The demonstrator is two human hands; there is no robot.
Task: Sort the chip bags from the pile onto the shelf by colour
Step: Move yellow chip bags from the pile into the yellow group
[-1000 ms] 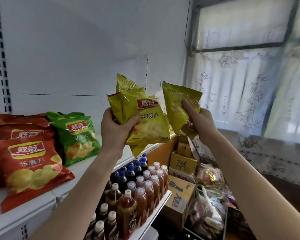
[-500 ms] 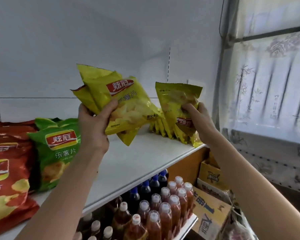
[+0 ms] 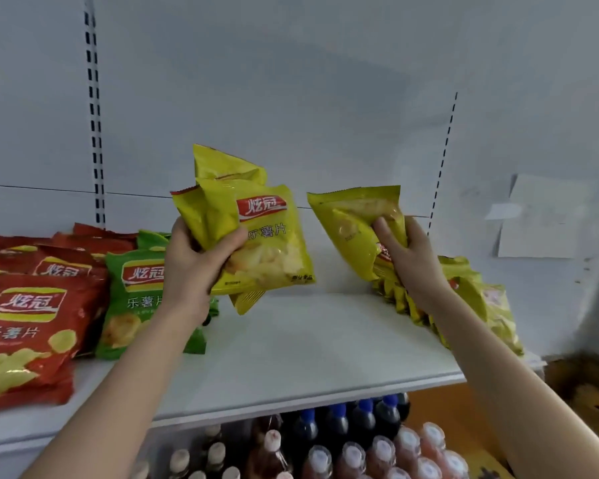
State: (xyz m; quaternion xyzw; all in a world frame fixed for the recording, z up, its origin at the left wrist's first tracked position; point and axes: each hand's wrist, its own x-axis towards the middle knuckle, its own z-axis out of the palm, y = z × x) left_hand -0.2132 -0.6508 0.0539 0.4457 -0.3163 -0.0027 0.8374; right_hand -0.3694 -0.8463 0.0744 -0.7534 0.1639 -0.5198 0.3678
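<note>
Of the person, only the hands and forearms show. The left hand, left of the frame's centre, is bare, with a broad back, a rounded wrist and a blunt-tipped thumb. The left forearm is bare and smooth all the way to the lower left of the frame, and looks wider toward the bottom edge. The right hand, right of centre, is also bare, with softly marked knuckles and slim fingers; the nails are too blurred to make out. The right forearm is likewise bare and smooth, and looks much thicker toward the lower right corner
</note>
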